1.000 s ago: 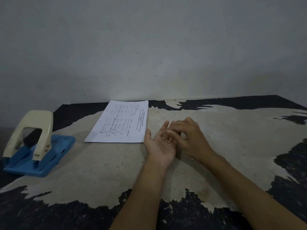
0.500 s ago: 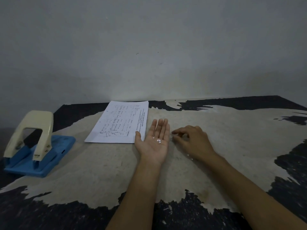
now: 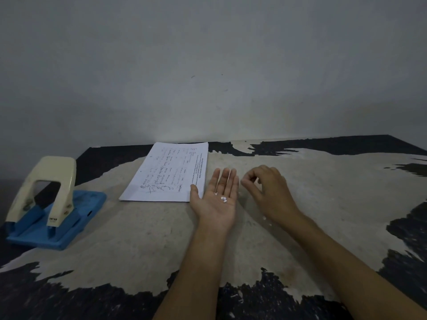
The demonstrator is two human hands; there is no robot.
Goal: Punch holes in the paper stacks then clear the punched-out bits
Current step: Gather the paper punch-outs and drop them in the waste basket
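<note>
My left hand (image 3: 216,200) lies palm up and flat on the table beside the paper, fingers together. A few small white punched-out bits (image 3: 223,199) rest on its palm. My right hand (image 3: 271,192) hovers just to the right, palm down, with the fingers curled toward the thumb; whether a bit sits between the fingertips is too small to tell. Two loose bits (image 3: 264,218) lie on the table under its wrist. The paper stack (image 3: 165,174), with handwriting on top, lies left of my left hand. The cream and blue hole punch (image 3: 49,204) stands at the far left.
The table (image 3: 138,239) has a worn beige top with black patches along its front and back. A plain grey wall (image 3: 208,65) rises right behind it. The table's right corner (image 3: 390,137) shows at the back right.
My right hand has left my left palm and moved right to the table surface. My left hand has flattened out, showing the bits on its palm.
</note>
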